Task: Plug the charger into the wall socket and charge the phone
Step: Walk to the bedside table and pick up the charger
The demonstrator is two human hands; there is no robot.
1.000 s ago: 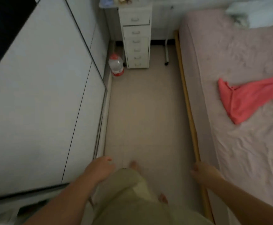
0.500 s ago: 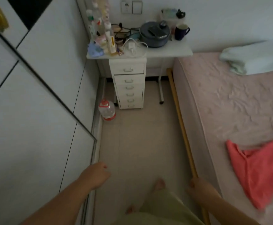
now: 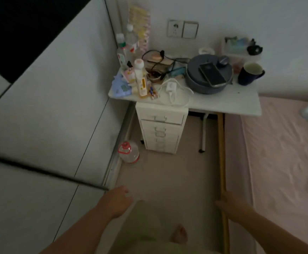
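Note:
A white charger (image 3: 171, 87) with its coiled white cable lies on a small white table (image 3: 223, 103) against the far wall. A dark phone (image 3: 212, 74) rests on top of a round grey pot to the charger's right. The wall socket (image 3: 175, 28) sits on the wall above the table, beside a light switch. My left hand (image 3: 117, 199) and my right hand (image 3: 231, 203) hang low at the bottom of the view, far from the table, fingers loosely curled, holding nothing.
White wardrobe doors (image 3: 48, 107) fill the left side. A bed with pink sheet (image 3: 281, 162) and wooden edge runs along the right. A drawer unit (image 3: 161, 129) stands under the table, a water jug (image 3: 128, 153) on the floor. Bottles, cables and a dark mug (image 3: 249, 73) crowd the table.
The view has tilted up and moved forward along the floor; the table, socket and phone have come into view and look nearer. The red cloth on the bed left the view. Both hands stay low.

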